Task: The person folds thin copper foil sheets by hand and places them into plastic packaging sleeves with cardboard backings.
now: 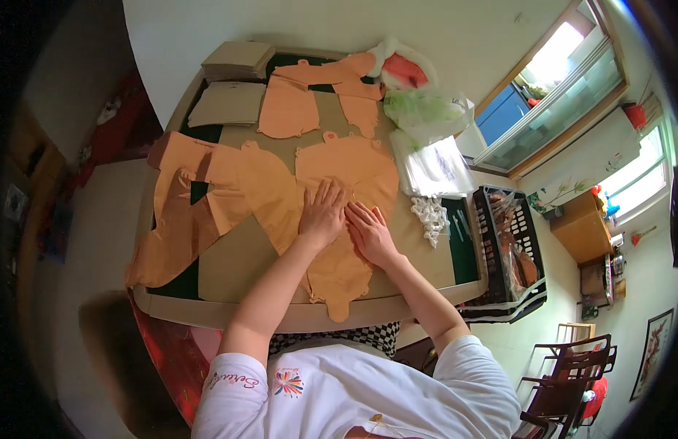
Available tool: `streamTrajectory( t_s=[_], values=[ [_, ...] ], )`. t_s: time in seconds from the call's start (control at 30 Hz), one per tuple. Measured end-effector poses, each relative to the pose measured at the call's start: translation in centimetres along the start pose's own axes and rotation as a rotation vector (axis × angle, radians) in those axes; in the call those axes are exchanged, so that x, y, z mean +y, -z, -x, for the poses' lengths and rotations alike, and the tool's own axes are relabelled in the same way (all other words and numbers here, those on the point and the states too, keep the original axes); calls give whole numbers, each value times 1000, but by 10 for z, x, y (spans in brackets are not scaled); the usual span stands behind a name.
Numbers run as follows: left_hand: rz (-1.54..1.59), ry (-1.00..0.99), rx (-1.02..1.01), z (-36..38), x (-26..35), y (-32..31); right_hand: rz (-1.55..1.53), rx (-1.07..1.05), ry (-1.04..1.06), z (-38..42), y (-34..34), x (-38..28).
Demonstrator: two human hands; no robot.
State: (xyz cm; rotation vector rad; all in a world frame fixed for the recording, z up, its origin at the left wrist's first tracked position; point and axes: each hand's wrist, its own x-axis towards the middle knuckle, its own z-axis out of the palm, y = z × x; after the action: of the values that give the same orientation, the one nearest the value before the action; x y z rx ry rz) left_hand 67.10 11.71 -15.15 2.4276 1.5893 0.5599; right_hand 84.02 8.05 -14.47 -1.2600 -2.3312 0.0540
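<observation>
Both palms lie on a flat orange cut-out piece [342,271] of thin, fabric-like sheet, which has small tabs along its edges and a rounded tongue toward me. My left hand [324,216] rests on its middle with the fingers stretched forward. Just beside it, my right hand [369,234] lies with its fingers out and slanted inward, fingertips close to my left hand. Under the piece is a grey-brown board [229,267]. To the left spreads a larger, creased orange piece [185,234], and farther back lie more orange pieces [289,110].
Stacks of grey-brown card [229,104] stand at the back left. At the right are clear plastic bags [437,167], a green-tinted bag [423,113], small white pieces [430,219] and thin tools [458,227]. A black basket [527,241] stands beside the table's right edge.
</observation>
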Motion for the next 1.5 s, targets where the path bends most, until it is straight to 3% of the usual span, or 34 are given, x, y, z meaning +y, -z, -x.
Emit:
streamTrajectory(
  t_s=[0.1, 0.2, 0.4, 0.53, 0.73, 0.83, 0.93, 1.03, 1.1, 1.17, 1.23, 1.33, 1.43, 1.5],
  values=[
    [-24, -4, -30, 0, 0, 5, -320, -43, -182, -23, 7, 25],
    [-61, 6, -65, 0, 1, 3, -176, 171, -292, -60, 3, 71],
    [-114, -10, -20, 0, -3, -8, 96, -8, -650, -139, -1, 133],
    [-99, 1, -16, 2, -1, -4, -44, -241, -788, -171, 7, 147],
    [-80, 12, 17, 1, -1, -4, -271, -280, -696, -184, 7, 175],
    [-88, 8, 26, 3, -1, -6, -193, -225, -677, -178, 7, 172],
    [-96, 7, 24, 0, -3, -10, -1181, 99, -889, -170, 3, 166],
    [-96, 8, 34, 1, -2, -9, -704, 100, -924, -157, -22, 192],
    [-100, 10, 24, 3, 0, -6, -731, -154, -978, -156, -14, 191],
    [-111, 13, -4, 2, 1, -1, -860, -174, -938, -155, -6, 183],
    [-101, 20, -8, 3, 0, 2, -1086, 50, -803, -158, 11, 150],
    [-99, 10, -10, 4, 0, -1, -945, 7, -828, -150, 0, 166],
    [-105, 2, -3, 2, -1, -6, -285, 15, -815, -147, -18, 164],
    [-93, 3, 9, 2, -1, -4, -283, 27, -777, -149, -17, 152]
  ],
)
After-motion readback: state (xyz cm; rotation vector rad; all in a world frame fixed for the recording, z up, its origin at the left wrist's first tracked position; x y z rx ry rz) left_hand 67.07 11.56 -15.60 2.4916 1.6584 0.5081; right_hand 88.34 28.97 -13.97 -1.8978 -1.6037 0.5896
